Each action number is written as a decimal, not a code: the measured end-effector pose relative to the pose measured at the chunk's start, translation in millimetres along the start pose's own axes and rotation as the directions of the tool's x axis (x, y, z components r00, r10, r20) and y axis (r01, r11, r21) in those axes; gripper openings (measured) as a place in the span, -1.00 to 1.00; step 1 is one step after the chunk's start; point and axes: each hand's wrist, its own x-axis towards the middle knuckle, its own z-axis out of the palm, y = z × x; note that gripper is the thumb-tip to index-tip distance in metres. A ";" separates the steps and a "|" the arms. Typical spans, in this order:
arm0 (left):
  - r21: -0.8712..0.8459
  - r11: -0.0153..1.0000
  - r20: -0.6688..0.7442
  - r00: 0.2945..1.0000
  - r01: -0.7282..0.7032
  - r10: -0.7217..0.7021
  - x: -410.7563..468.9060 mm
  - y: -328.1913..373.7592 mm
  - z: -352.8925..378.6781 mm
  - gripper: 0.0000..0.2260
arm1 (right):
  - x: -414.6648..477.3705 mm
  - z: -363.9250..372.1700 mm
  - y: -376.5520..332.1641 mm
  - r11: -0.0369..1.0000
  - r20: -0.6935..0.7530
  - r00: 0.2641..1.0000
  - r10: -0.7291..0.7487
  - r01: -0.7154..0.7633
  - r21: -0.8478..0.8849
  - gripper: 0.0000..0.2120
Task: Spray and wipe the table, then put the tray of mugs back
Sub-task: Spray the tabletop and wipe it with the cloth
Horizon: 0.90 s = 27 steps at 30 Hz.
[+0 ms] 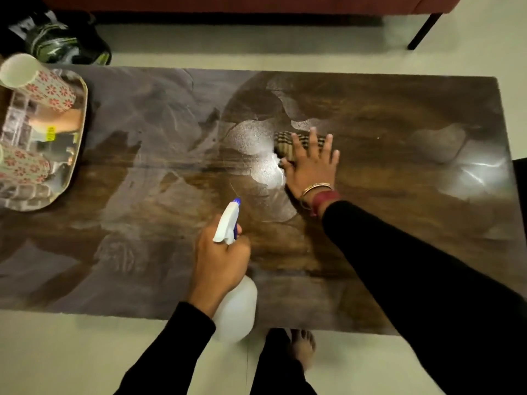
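Observation:
The dark wooden table (pixel 370 109) fills the view, streaked with wet patches and white spray mist near its middle. My right hand (pixel 312 163) presses flat, fingers spread, on a checked brown cloth (pixel 285 141) at the table's centre. My left hand (pixel 219 260) grips a white spray bottle (pixel 235 309) with a blue-tipped nozzle, held over the near edge and pointing toward the cloth. At the far left a shiny metal tray (pixel 71 155) rests on the table. It carries two white mugs with red flower prints, one at the back (pixel 42 84), one at the front (pixel 22 166).
A red sofa with a black leg (pixel 422 29) stands beyond the table. A dark bag or shoes (pixel 62 44) lie on the pale floor at the back left. My bare foot (pixel 303 349) stands by the table's near edge.

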 end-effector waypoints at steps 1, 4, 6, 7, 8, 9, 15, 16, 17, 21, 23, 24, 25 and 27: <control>-0.006 1.000 -0.005 1.000 0.007 -0.007 -5.5 -2.7 1.9 -0.93 | -17.4 10.4 -19.2 0.998 0.002 0.998 -0.062 0.062 -0.026 -0.33; -0.017 1.000 0.010 1.000 -0.023 0.024 -24.5 -8.1 5.3 -0.95 | -123.6 48.3 -51.0 0.949 0.050 0.947 -0.316 0.316 0.006 -0.29; -0.025 0.998 0.029 0.998 -0.061 0.062 -41.4 -15.8 6.1 -0.91 | -203.4 68.6 -44.1 0.927 0.050 0.927 -0.372 0.368 0.065 -0.30; -0.032 0.997 0.039 0.997 -0.070 0.071 -51.4 -23.0 6.9 -0.92 | -237.2 74.8 -31.6 0.933 0.059 0.933 -0.356 0.351 0.076 -0.29; -0.023 0.997 0.046 0.996 -0.070 0.071 -61.9 -30.0 7.1 -0.95 | -263.7 77.3 -14.8 0.944 0.060 0.943 -0.326 0.322 0.070 -0.27; 0.003 0.997 0.063 0.995 -0.078 0.078 -72.4 -40.1 8.8 -0.97 | -281.2 77.6 8.2 0.957 0.050 0.957 -0.287 0.284 0.054 -0.24; 0.089 0.992 0.199 0.977 -0.090 0.071 -134.2 -83.7 29.6 -0.74 | -268.2 50.2 135.5 0.962 -0.065 0.961 0.268 -0.262 0.079 -0.26; 0.091 0.994 0.179 0.983 -0.065 0.048 -139.3 -85.2 32.1 -0.75 | -263.3 48.1 138.5 0.936 -0.074 0.936 0.345 -0.338 0.094 -0.28; 0.086 0.996 0.154 0.988 -0.035 0.022 -142.4 -87.3 34.1 -0.73 | -261.0 49.0 135.1 0.914 -0.088 0.911 0.402 -0.393 0.105 -0.30; 0.090 0.996 0.157 0.987 0.010 -0.024 -141.4 -88.9 31.7 -0.82 | -268.9 65.1 72.5 0.889 -0.144 0.880 0.452 -0.431 0.157 -0.31; 0.053 0.998 0.157 0.987 -0.037 0.028 -135.3 -89.5 24.0 -0.83 | -276.3 78.5 23.1 0.927 -0.138 0.924 0.356 -0.330 0.179 -0.25; 0.035 0.998 0.136 0.990 -0.048 0.042 -130.9 -89.8 17.5 -0.84 | -278.7 85.2 -5.2 0.948 -0.128 0.950 0.286 -0.261 0.183 -0.23; 0.017 0.999 0.103 0.994 -0.050 0.048 -126.3 -90.6 10.6 -0.87 | -280.9 91.6 -33.1 0.967 -0.119 0.971 0.208 -0.185 0.176 -0.25; 0.001 0.998 0.043 0.997 -0.064 0.064 -116.7 -88.9 -5.1 -0.85 | -283.7 105.7 -84.5 0.985 -0.111 0.991 0.070 -0.051 0.166 -0.43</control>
